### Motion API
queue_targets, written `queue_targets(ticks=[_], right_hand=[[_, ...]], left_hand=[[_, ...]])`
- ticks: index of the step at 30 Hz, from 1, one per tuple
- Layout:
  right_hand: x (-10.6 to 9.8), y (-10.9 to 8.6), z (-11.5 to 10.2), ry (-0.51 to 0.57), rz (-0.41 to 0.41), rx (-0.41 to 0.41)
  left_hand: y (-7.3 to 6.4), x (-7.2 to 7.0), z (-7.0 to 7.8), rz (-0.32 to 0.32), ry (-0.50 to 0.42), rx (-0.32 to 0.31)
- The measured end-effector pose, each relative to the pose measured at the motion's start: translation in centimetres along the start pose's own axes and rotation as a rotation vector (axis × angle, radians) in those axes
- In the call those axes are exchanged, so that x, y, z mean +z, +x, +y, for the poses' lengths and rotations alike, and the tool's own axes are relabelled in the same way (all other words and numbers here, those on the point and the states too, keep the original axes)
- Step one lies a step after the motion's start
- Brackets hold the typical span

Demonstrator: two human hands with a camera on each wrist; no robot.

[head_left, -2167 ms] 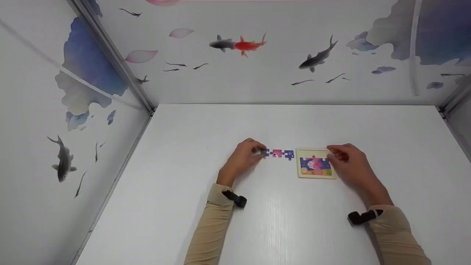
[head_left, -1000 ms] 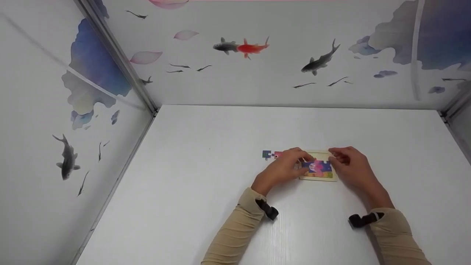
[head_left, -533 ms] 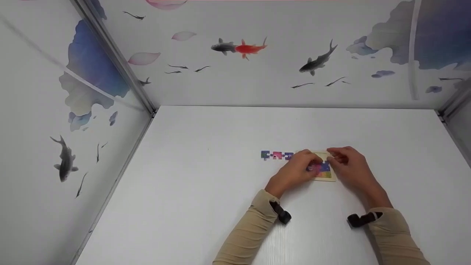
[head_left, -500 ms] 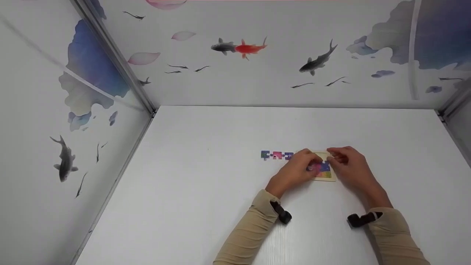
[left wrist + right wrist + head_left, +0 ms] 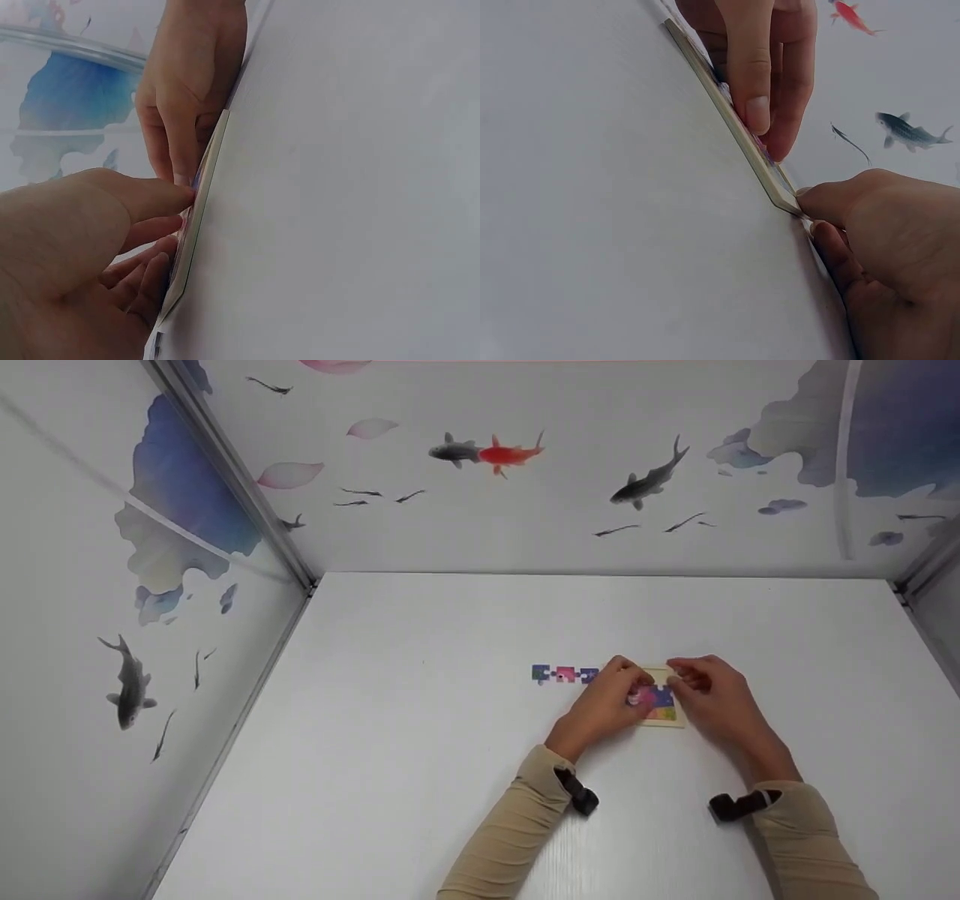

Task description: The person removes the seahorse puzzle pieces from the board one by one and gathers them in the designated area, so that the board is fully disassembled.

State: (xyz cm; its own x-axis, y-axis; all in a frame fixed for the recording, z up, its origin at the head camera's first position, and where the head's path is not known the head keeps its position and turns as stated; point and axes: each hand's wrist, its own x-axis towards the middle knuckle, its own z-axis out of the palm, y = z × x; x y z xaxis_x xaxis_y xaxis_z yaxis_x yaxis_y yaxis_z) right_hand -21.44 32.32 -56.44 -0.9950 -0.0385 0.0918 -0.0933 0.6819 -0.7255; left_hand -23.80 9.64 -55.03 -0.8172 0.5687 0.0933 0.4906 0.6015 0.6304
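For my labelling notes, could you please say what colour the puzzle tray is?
The puzzle tray is pale cream, seen best in the head view.

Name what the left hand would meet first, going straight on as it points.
Seen from the head, the left hand would probably meet the right hand's fingertips at the puzzle board's corner; heights are unclear.
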Motion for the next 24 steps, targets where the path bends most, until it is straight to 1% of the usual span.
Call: queue_targets(ticks=[4,11,14,18,21,24], right_hand=[[0.0,0.0,0.0,-0.002,0.008,-0.01],[0.2,0.0,0.0,-0.001,0.021,-0.021],[0.3,0.0,0.1,-0.008,0.028,-0.028],[0.3,0.1,0.3,-0.009,0.024,-0.018],[0.2,0.2,0.3,-0.005,0.014,-0.003],[0.2,0.1,0.2,-0.001,0.009,0.003]], left_hand=[[0.2,0.2,0.1,0.006,0.008,-0.008],[0.4,0.4,0.4,0.011,-0.061,-0.081],[0.5,0.5,0.7,0.007,-0.071,-0.114],[0.5,0.5,1.0,0.002,-0.069,-0.153],[0.6,0.6,1.2,0.002,-0.071,-0.167],[0.5,0.6,1.2,0.007,-0.08,-0.165]])
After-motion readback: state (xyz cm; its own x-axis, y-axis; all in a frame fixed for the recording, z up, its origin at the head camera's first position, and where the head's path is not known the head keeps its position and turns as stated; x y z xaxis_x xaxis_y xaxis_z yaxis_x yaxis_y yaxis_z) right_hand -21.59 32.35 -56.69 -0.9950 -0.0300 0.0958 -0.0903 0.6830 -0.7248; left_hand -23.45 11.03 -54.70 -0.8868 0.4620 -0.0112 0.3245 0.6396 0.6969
